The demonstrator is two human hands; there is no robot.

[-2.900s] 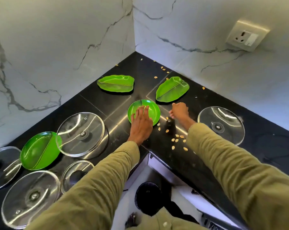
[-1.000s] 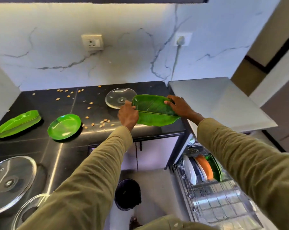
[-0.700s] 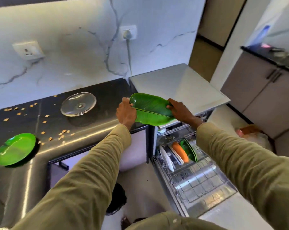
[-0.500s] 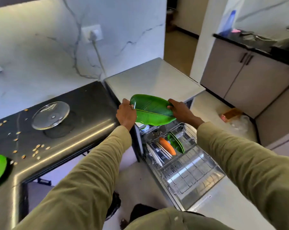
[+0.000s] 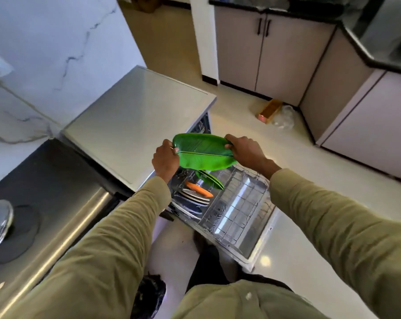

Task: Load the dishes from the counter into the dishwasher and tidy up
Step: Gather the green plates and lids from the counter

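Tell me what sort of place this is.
A home kitchen, most likely: an open dishwasher rack with plates standing in it, a black counter against a marble wall, and grey cabinets under a second worktop.

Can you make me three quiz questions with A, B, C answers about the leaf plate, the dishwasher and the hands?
1. Where is the green leaf plate?
A. Flat on the black counter
B. Held in the air above the dishwasher rack
C. On the floor

2. What colour is the plate standing between the white plates and the green plate in the rack?
A. Orange
B. Blue
C. Black

3. How is the leaf plate held?
A. By one hand
B. By no hands
C. By both hands, one at each end

Answers: 1 B, it hangs over the open rack. 2 A, the orange plate stands there. 3 C, the left hand and right hand each have a grip on an end.
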